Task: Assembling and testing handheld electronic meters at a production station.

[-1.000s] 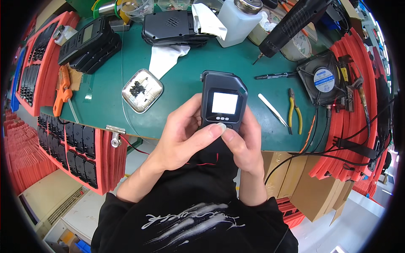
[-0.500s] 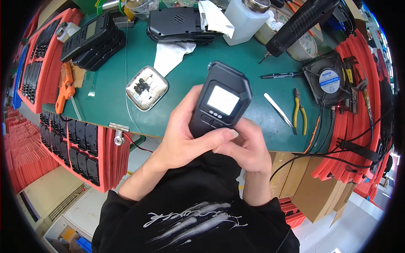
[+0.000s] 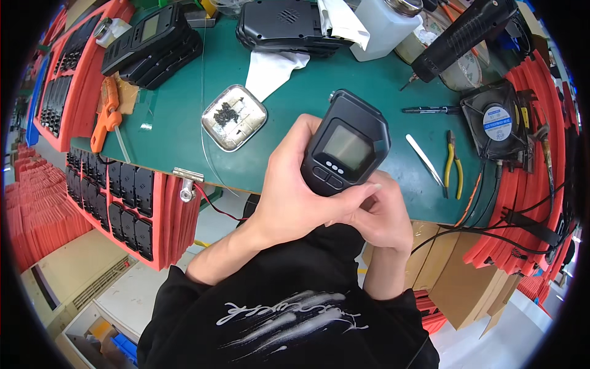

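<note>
Between both hands' grip — left hand (image 3: 295, 197), right hand (image 3: 378, 215) — black handheld device (image 3: 347, 150).

An electronics assembly workshop. The desk (image 3: 258, 80) wears a green work mat, and red foam trays (image 3: 123, 203) of identical black device parts hang off its left edge. Near its right edge lie yellow-handled pliers (image 3: 453, 166), tweezers (image 3: 424, 160), a small cooling fan (image 3: 495, 120) and a black heat gun (image 3: 464, 31), with red trays (image 3: 534, 203) stacked beyond.
</note>
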Motion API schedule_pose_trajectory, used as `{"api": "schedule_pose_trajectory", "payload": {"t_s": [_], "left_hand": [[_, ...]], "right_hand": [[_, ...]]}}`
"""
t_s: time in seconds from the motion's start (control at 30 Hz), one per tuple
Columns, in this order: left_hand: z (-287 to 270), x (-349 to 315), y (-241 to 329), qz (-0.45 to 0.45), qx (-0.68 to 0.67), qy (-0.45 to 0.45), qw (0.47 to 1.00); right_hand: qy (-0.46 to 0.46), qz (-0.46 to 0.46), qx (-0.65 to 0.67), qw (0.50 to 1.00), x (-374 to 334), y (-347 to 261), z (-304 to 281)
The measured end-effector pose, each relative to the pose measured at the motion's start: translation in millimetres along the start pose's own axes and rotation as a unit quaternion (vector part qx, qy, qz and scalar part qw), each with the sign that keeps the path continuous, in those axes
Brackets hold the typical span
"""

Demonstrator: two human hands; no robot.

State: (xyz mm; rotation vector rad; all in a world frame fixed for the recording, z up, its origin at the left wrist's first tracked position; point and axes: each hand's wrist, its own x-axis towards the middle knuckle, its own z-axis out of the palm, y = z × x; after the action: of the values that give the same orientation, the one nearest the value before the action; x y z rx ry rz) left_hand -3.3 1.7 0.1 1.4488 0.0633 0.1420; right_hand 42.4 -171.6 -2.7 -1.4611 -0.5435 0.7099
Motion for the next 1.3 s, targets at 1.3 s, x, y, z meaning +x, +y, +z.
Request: {"api": "schedule_pose_trajectory", "payload": {"t_s": [1.3], "left_hand": [[-4.0,1.0,-1.0,-0.018,-0.101,-0.042,0.994]], "right_hand": [[0.103,-0.037,0.09,0.99,1.2,-2.9,9.6]]}}
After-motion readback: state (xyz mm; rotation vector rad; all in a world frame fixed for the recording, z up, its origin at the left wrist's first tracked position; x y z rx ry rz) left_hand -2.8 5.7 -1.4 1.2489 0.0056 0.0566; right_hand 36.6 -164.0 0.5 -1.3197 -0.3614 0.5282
